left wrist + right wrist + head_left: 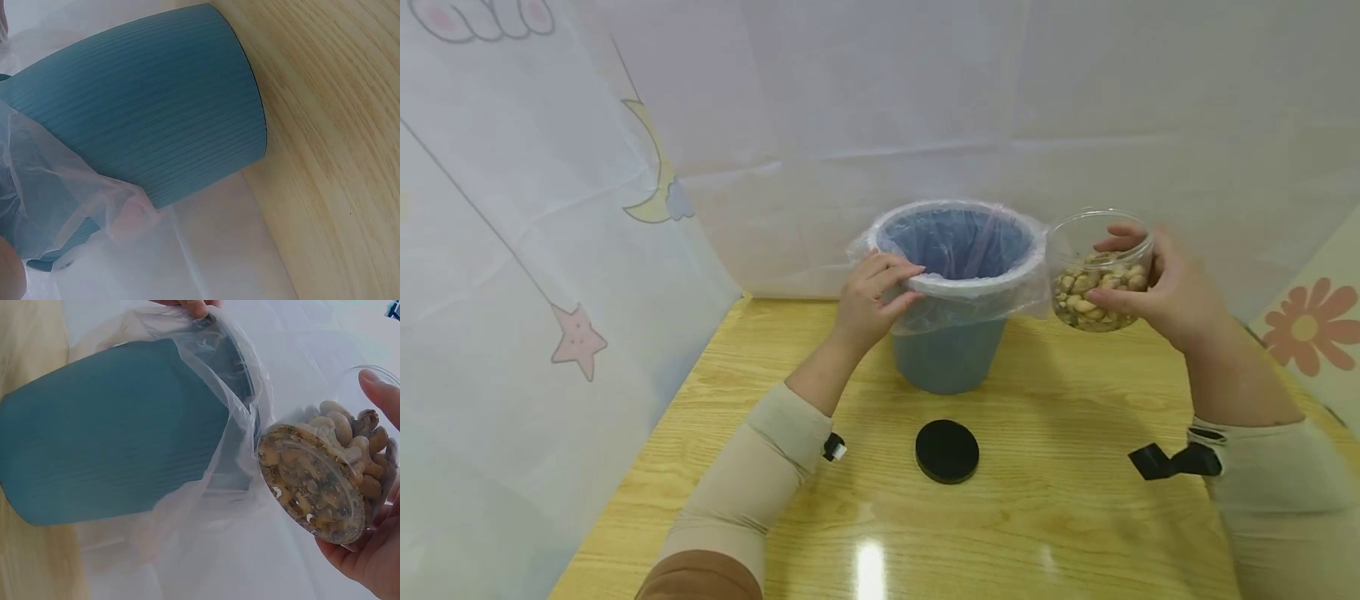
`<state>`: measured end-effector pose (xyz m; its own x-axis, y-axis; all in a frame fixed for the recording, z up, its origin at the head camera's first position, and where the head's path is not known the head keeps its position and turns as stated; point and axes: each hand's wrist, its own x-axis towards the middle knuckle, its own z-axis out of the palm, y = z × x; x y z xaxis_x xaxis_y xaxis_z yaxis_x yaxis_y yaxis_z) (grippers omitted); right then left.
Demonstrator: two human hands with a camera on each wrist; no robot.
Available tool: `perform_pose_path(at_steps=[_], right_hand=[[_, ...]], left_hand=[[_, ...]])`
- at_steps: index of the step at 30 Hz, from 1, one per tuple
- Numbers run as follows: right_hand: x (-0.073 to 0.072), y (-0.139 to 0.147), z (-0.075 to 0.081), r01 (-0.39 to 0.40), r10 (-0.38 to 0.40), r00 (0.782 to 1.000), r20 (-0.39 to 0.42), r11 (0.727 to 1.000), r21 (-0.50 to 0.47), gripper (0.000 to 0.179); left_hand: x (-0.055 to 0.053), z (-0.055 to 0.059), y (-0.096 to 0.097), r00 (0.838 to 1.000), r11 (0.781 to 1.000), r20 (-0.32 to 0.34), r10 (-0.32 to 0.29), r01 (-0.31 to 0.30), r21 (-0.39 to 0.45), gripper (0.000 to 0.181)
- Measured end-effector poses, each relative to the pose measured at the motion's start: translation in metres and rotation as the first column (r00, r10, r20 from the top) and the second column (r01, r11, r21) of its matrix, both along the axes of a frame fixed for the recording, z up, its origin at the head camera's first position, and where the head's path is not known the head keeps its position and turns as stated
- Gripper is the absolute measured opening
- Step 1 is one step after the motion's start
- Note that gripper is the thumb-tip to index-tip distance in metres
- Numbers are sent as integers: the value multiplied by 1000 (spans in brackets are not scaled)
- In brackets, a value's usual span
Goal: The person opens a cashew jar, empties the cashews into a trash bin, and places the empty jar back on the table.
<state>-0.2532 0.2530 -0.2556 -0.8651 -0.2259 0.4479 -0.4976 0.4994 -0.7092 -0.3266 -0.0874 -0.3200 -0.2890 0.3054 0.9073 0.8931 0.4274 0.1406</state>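
Clear jar [1078,252] is found in the right hand [1183,292], held up off the table just to the right of the bin; we cannot tell whether it touches the overhanging liner. We record a firm grasp: the thumb lies across the near wall, and fingertips show through the plastic on the far side. We judge that this wrap keeps the jar steady with its mouth unobstructed, since the nuts [1086,307] inside, which look like cashews, are loose and uncovered. The right wrist view shows the jar's base and a darker, speckled layer there.

We note the left hand [874,298] pinching the bin's near-left rim, fingers over the edge and thumb outside, presumably to steady the bin and pin its liner. The right forearm rises from the lower right, hand turned inward; the left reaches up from the lower left.

Further out, the blue bin [951,358] stands upright, its translucent liner [973,310] folded over the rim, probably to hold it in place. A black lid [947,452] lies flat on the wooden table [1060,517] before the bin, we suppose set within reach.
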Motion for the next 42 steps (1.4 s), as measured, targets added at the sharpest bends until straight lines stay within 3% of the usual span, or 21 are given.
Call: perform_pose_path(at_steps=[5,11,14,22,28,33,42], right_hand=[[-7,1,14,29,-30,999,25,999,32,72],[-11,3,30,95,-100,994,38,987,129,43],[-14,2,38,104,-112,993,44,982,159,39],[-25,-1,54,141,-157,986,52,963,232,47],[-30,-6,63,173,-195,980,40,936,306,80],[-32,-12,71,165,-189,981,41,928,333,89],[-43,-19,82,182,-218,975,45,897,403,86]], left_hand=[[-1,1,1,1000,1000,-2,-14,14,6,29],[-2,2,1,1000,1000,-13,-12,12,11,30],[-2,2,1,1000,1000,-14,-7,7,12,30],[-3,1,0,1000,1000,-9,-7,8,23,30],[-3,0,-1,1000,1000,-7,0,0,22,31],[-3,-1,0,1000,1000,1,6,-6,20,31],[-2,-2,1,1000,1000,-4,4,-4,21,30]])
